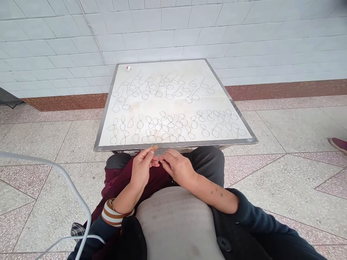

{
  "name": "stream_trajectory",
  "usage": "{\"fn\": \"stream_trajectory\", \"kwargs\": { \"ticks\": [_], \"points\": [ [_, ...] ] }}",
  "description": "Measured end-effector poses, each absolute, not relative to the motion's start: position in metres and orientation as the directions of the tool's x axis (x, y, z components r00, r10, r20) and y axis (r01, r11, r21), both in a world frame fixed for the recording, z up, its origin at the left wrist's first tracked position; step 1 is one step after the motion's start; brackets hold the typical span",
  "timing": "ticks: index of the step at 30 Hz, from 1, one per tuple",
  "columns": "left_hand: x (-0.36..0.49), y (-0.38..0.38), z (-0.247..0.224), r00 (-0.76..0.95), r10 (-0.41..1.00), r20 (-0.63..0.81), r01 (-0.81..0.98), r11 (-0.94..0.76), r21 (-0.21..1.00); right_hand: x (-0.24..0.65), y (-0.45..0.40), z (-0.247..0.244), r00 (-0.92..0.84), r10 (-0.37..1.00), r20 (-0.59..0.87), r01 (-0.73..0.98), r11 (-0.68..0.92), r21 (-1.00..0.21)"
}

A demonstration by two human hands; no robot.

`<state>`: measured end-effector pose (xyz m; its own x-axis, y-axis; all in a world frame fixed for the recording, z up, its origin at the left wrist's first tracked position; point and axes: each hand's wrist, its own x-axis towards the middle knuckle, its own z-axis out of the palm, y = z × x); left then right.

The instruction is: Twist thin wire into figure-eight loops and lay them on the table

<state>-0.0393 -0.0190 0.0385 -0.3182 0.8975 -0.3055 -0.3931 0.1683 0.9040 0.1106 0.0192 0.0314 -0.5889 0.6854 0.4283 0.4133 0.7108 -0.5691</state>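
Observation:
Both hands meet over my lap, just in front of the white table [168,104]. My left hand [144,163] pinches a small tan piece [154,147] between thumb and fingertips, with a thin wire showing beside it. My right hand [177,167] is closed close beside it, thumb and fingers pressed together; what it holds is too small to make out. Several thin wire loops lie on the table: figure-eight shapes [137,130] along the near half, and single loops with straight tails [116,108] along the far half.
A small red and white object [128,68] sits at the table's far left corner. The metal table edge [176,145] runs close in front of my hands. A pale cable [73,187] curves at the left. Another person's shoe [338,143] shows at the right edge.

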Motion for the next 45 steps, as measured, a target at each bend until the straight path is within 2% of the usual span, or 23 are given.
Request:
{"fn": "stream_trajectory", "kwargs": {
  "ticks": [2, 5, 6, 8, 10, 12, 16, 22, 33, 37, 41, 45],
  "points": [
    [-0.041, -0.019, 0.037, -0.324, 0.898, -0.297, -0.391, 0.159, 0.907, 0.114, 0.023, 0.032, -0.569, 0.691, 0.447, 0.34, 0.692, -0.637],
    [-0.042, -0.02, 0.035, -0.338, 0.901, -0.273, -0.359, 0.144, 0.922, 0.117, 0.03, 0.03, -0.382, 0.827, 0.412, 0.284, 0.53, -0.799],
    [-0.042, -0.02, 0.035, -0.344, 0.9, -0.267, -0.348, 0.141, 0.927, 0.118, 0.031, 0.029, -0.329, 0.879, 0.346, 0.259, 0.436, -0.862],
    [-0.042, -0.02, 0.035, -0.348, 0.901, -0.26, -0.333, 0.14, 0.933, 0.117, 0.033, 0.025, -0.333, 0.929, 0.161, 0.169, 0.227, -0.959],
    [-0.041, -0.02, 0.035, -0.345, 0.902, -0.258, -0.329, 0.141, 0.934, 0.115, 0.033, 0.023, -0.419, 0.908, 0.007, 0.076, 0.043, -0.996],
    [-0.041, -0.02, 0.035, -0.341, 0.905, -0.255, -0.328, 0.14, 0.934, 0.113, 0.032, 0.021, -0.449, 0.892, -0.052, 0.012, -0.052, -0.999],
    [-0.04, -0.021, 0.035, -0.331, 0.911, -0.248, -0.271, 0.16, 0.949, 0.108, 0.031, 0.02, -0.408, 0.912, -0.042, -0.051, -0.069, -0.996],
    [-0.04, -0.023, 0.033, -0.266, 0.94, -0.214, -0.095, 0.195, 0.976, 0.107, 0.034, 0.012, -0.426, 0.905, 0.003, -0.075, -0.031, -0.997],
    [-0.036, -0.023, 0.039, -0.196, 0.966, -0.172, 0.065, 0.187, 0.98, 0.105, 0.036, 0.016, -0.49, 0.863, -0.125, -0.103, -0.2, -0.974],
    [-0.036, -0.024, 0.042, -0.199, 0.971, -0.133, 0.139, 0.162, 0.977, 0.104, 0.036, 0.012, -0.502, 0.857, -0.12, -0.13, -0.212, -0.969],
    [-0.039, -0.024, 0.036, -0.201, 0.974, -0.108, 0.114, 0.132, 0.985, 0.105, 0.035, 0.011, -0.491, 0.869, -0.066, -0.19, -0.181, -0.965],
    [-0.04, -0.022, 0.03, -0.188, 0.972, -0.14, 0.005, 0.143, 0.99, 0.106, 0.034, 0.012, -0.513, 0.857, -0.037, -0.194, -0.158, -0.968]
  ]
}}
